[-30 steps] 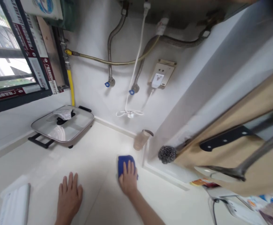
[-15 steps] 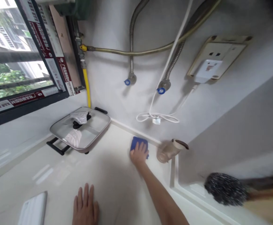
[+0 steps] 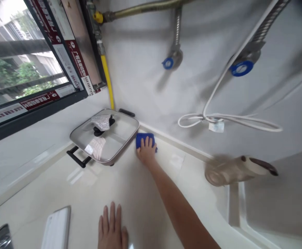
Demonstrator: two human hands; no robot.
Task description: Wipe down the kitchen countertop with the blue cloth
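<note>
Right hand (image 3: 147, 152) on blue cloth (image 3: 139, 139), out at counter's (image 3: 126, 193) back edge, just right of lidded pan (image 3: 122, 133) — fingers spread over top, unclenched; whether they pinch cloth, cannot tell. Left hand (image 3: 111, 235) palm-down, well short of back edge, fingers straight, holding nothing. Step in hand, I'd judge: working cloth over counter near back corner. Next move probably calls for flat, even pressure — without bumping pan.
</note>
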